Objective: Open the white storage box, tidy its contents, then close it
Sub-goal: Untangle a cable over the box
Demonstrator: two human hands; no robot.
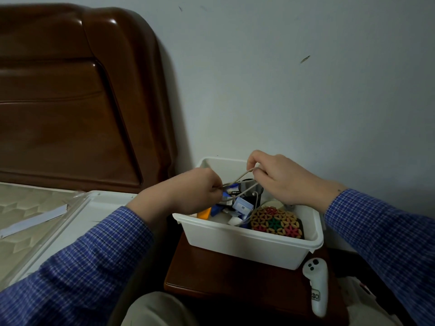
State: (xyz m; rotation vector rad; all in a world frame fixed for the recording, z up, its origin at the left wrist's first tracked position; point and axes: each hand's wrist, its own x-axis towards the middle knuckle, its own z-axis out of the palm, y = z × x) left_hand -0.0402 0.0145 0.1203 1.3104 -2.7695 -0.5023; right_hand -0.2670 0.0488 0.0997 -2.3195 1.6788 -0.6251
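Nearest the lens: beige trouser knee (155,309) showing at bottom edge, blue checked sleeves (89,260) reaching forward on both sides.

White handheld controller with dark buttons (316,287) lying at front right corner of dark brown wooden surface (223,274), just beside the box.

White plastic storage box (247,245) sitting on that surface, against pale wall (282,78), lid off. White box lid with clear rim (77,212) lying inverted on the bed (21,208) to the left, next to a loose white paper strip (35,220). Glossy brown wooden headboard (66,90) rising behind.

Left hand (188,191) hovering over left half of box, fingers curled tight, pinching one end of thin beige cord (242,176). Right hand (277,177) raised above rear of box, fingers and thumb pinching the same cord higher up; cord running taut between the two hands, a further strand dropping back down into the box.

Box contents, mixed: round woven mat in tan, red and green (274,222) leaning at right side; small blue-and-white carton (242,207) at centre; orange item (204,213) at left wall; dark objects behind, too shadowed to identify.
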